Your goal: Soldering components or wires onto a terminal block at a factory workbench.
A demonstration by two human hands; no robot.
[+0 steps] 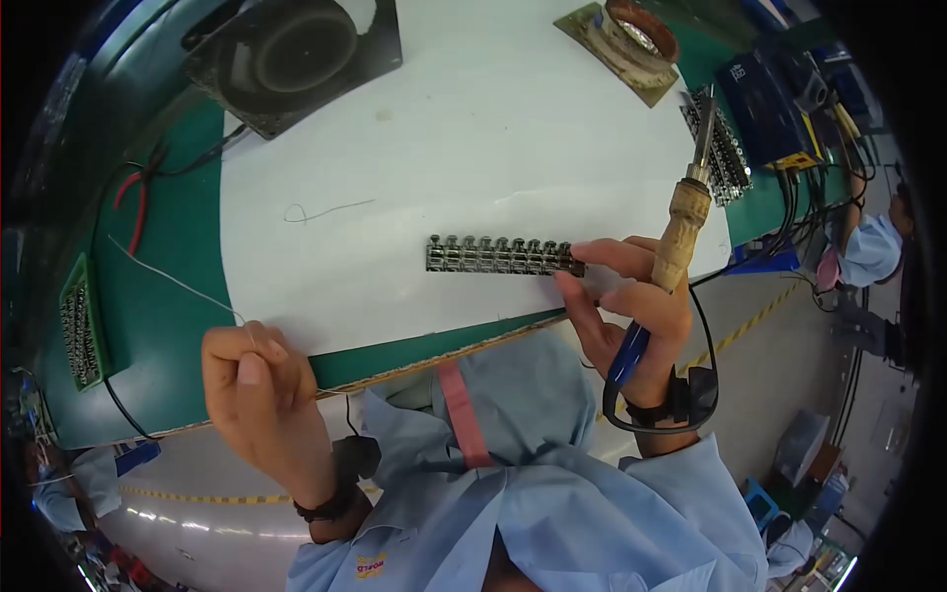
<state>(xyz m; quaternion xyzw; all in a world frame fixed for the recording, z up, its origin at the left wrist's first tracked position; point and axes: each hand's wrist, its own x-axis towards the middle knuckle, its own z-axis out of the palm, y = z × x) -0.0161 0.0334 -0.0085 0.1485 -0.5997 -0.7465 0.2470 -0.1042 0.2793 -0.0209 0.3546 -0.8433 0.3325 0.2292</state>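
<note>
A thin strand of solder wire (178, 281) is pinched in my left hand (258, 380), whose fingers are curled closed near the left front edge of the table. My right hand (641, 316) holds a soldering iron (681, 227) by its wooden grip, with the metal tip pointing up and away. The thumb and index finger of that same hand are at the right end of a dark strip of small metal-topped components (498, 257). The strip lies flat on the white sheet (444, 158). A loose bent piece of wire (330, 210) rests on the sheet to its left.
A black fan (306, 54) stands at the far left. At the far right sit a round brown holder (631, 44), more component strips (730, 158) and a blue soldering station (769, 109). Red-handled pliers (138, 212) and a green board (81, 321) lie on the left.
</note>
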